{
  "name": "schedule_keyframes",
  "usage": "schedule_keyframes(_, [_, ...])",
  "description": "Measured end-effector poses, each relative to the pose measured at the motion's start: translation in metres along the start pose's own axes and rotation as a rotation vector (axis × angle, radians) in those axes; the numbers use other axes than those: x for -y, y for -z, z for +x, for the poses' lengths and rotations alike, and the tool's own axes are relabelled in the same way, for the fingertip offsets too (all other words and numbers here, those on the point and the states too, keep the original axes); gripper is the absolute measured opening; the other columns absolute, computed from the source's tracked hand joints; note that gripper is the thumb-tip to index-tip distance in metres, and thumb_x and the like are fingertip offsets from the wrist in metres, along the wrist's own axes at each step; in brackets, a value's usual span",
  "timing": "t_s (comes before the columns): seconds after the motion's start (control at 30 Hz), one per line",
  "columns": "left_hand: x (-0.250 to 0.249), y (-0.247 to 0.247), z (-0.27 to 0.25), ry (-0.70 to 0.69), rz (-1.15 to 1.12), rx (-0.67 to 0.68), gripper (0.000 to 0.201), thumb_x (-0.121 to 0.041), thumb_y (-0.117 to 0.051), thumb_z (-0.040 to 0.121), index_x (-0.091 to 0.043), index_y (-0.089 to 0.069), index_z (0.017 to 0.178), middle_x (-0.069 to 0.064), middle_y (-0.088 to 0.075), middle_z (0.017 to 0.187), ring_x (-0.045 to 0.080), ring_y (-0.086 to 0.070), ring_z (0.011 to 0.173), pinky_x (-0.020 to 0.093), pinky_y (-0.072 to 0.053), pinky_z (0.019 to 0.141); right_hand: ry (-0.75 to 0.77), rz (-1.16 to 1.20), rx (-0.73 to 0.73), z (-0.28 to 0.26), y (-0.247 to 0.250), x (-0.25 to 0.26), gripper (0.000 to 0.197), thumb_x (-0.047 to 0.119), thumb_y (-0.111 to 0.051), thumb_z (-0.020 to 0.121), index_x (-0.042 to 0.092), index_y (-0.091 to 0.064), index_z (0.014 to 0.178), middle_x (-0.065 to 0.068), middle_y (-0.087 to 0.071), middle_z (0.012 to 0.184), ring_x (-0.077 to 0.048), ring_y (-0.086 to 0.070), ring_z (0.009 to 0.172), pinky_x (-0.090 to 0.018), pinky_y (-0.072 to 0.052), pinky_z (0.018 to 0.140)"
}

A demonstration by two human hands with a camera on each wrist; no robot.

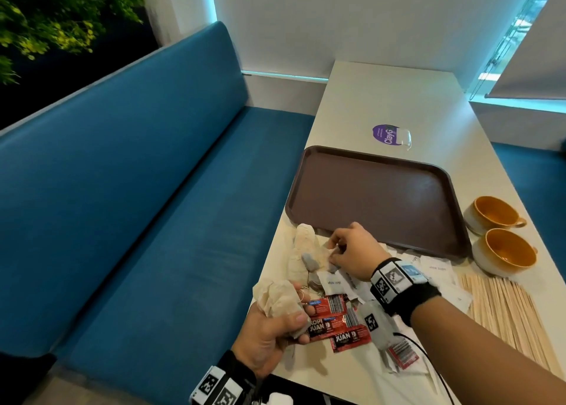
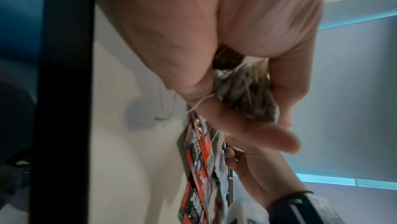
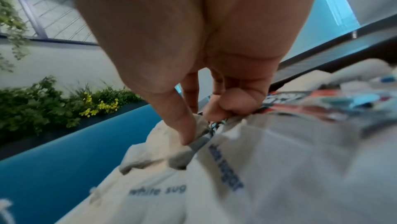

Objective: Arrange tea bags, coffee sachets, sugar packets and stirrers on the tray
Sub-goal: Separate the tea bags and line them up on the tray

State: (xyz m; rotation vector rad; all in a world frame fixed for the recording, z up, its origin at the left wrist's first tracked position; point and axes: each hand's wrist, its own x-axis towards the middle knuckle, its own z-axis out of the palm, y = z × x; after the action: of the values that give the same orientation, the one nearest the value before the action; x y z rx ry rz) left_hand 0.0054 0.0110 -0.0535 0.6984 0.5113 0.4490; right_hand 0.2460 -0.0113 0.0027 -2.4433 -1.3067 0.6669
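The brown tray (image 1: 376, 199) lies bare on the white table. My left hand (image 1: 294, 316) grips a bunch of crumpled beige tea bags (image 1: 277, 297) at the table's near left edge; in the left wrist view the fingers of that hand (image 2: 247, 105) curl round the tea bags (image 2: 242, 90). My right hand (image 1: 332, 251) reaches into the loose tea bags (image 1: 303, 245) just before the tray, and thumb and forefinger (image 3: 199, 122) pinch a tea bag (image 3: 189, 151). Red coffee sachets (image 1: 333, 322), white sugar packets (image 1: 333, 282) and wooden stirrers (image 1: 505, 312) lie nearby.
Two orange-lined cups (image 1: 493, 214) (image 1: 505, 251) stand right of the tray. A purple round label (image 1: 386, 135) lies beyond the tray. A blue bench (image 1: 137, 205) runs along the table's left side. More sugar packets (image 1: 435, 266) lie before the cups.
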Motion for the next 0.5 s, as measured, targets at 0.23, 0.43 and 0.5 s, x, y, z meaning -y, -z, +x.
schedule_keyframes(0.23, [-0.001,-0.005,-0.002,-0.036,-0.012,-0.017,0.076,-0.005,-0.093,0.059,0.007,-0.056,0.125,0.023,-0.065,0.095,0.029,-0.068,0.075,0.030,-0.053,0.046,-0.027,0.253,-0.055,-0.028,0.008,-0.009,0.019,0.017,-0.083,0.080,0.023,-0.064,0.081,0.006,-0.069,0.087,-0.014,-0.064,0.081,-0.024,-0.053,0.069])
schedule_keyframes(0.43, [-0.003,-0.013,-0.005,0.007,0.042,-0.084,0.079,-0.044,-0.099,0.053,-0.003,-0.068,0.114,0.016,-0.063,0.081,0.017,-0.056,0.056,0.027,-0.044,0.043,0.062,0.495,-0.188,-0.066,0.016,-0.006,0.030,0.017,-0.090,0.072,0.025,-0.064,0.087,0.002,-0.066,0.073,0.000,-0.052,0.058,-0.015,-0.046,0.054])
schedule_keyframes(0.5, [-0.003,-0.018,-0.006,0.025,0.093,-0.096,0.077,-0.046,-0.098,0.055,0.000,-0.066,0.107,0.013,-0.063,0.074,0.017,-0.054,0.052,0.024,-0.041,0.041,0.104,0.566,-0.210,-0.080,0.018,-0.002,0.031,0.020,-0.090,0.072,0.027,-0.065,0.089,-0.002,-0.067,0.075,-0.004,-0.054,0.061,-0.022,-0.050,0.057])
